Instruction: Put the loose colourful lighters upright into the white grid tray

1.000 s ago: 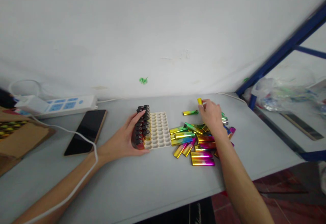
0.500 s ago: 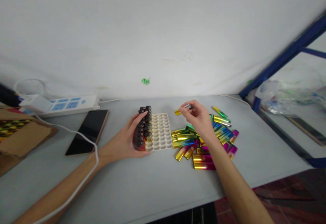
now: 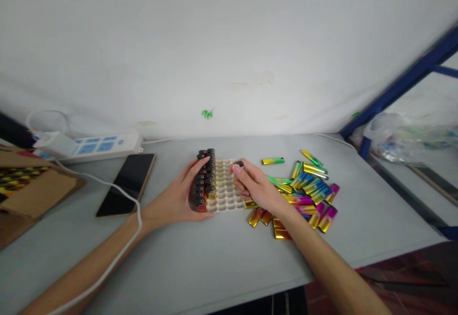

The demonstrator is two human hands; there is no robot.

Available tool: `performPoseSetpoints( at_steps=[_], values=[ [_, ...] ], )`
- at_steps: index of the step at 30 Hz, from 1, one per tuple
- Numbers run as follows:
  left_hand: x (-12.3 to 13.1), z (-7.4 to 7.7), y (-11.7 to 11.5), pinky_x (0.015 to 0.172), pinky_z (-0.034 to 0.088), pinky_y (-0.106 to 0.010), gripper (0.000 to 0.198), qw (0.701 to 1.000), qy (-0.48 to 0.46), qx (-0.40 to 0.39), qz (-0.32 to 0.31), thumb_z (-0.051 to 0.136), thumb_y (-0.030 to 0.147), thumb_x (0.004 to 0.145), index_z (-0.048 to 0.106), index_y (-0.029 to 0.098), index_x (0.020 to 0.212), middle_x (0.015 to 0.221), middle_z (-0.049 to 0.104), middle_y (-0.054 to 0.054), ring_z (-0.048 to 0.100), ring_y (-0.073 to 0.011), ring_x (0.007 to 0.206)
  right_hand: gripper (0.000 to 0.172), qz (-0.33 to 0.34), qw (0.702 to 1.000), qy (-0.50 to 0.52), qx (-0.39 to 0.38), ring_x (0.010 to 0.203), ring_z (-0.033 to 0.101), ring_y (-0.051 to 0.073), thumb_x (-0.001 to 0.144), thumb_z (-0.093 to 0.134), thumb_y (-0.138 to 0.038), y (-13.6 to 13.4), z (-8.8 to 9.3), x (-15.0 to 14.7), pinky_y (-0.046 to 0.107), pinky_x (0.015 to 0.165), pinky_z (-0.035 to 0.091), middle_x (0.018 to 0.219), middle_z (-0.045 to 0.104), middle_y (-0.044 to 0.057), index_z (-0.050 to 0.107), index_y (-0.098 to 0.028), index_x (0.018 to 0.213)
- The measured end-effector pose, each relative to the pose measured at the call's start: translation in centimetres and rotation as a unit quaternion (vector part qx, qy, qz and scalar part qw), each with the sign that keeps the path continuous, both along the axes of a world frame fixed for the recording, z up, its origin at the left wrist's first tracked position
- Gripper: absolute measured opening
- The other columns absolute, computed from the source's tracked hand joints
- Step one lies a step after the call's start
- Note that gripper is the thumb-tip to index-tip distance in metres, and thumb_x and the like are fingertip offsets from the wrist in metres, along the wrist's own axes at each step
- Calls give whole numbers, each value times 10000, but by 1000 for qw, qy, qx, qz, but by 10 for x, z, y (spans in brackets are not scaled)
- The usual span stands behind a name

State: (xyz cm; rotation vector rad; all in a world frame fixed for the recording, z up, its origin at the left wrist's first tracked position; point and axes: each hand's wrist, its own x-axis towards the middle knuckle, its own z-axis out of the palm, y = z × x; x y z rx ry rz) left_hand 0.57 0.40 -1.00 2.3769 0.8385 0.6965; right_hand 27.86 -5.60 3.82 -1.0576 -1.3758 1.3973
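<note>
A white honeycomb tray (image 3: pixel 223 204) lies on the table. Its left columns hold upright lighters (image 3: pixel 200 181) with black tops and amber-red bodies; the cells on its right side look empty. My left hand (image 3: pixel 182 193) wraps around the left end of the tray, thumb at the front and fingers over the lighters. Above the right part of the tray, my right hand (image 3: pixel 255 183) pinches a black-topped lighter (image 3: pixel 239 163), most of it hidden by the fingers. Shiny gradient-coloured metal cases (image 3: pixel 315 186) are heaped to the right, partly under my right forearm.
One yellow-green case (image 3: pixel 273 161) lies apart behind the heap. On the left are a phone (image 3: pixel 127 186), a power strip (image 3: pixel 103 145), a cardboard box (image 3: pixel 39 195) and a white cable across my left forearm. A blue metal frame (image 3: pixel 400 95) stands right.
My right hand has moved left and slightly down, from beside the heap to over the tray. A yellow-green case now shows fully on the table where that hand was. My left hand stays put.
</note>
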Motion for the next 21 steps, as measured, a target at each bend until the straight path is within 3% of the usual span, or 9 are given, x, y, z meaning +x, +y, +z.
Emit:
performPoseSetpoints(
  at_steps=[6, 15, 21],
  values=[
    [0, 0, 1, 1353, 485, -713, 1482, 1000, -11, 18, -13, 1031, 509, 720, 72, 451, 1848, 1845, 361, -111, 475, -551, 1647, 785, -55, 995, -10, -83, 526, 255, 121, 968, 431, -1002, 1, -5, -13, 286, 490, 206, 595, 312, -69, 450, -268, 691],
    [0, 0, 1, 1342, 485, -720, 1488, 1000, -21, 16, -11, 1053, 459, 689, 126, 442, 1852, 1843, 397, -133, 494, -531, 1642, 537, -156, 984, 15, -89, 483, 256, 118, 969, 511, -655, 4, -7, -14, 287, 476, 202, 510, 294, -72, 361, -295, 600],
    [0, 0, 1, 1350, 484, -689, 1445, 1000, -17, 17, -15, 1036, 499, 725, 127, 422, 1846, 1839, 380, -147, 490, -512, 1650, 589, -160, 982, 8, -101, 486, 254, 112, 969, 512, -726, 6, -10, -15, 283, 477, 183, 523, 304, -72, 423, -276, 599]
  ],
)
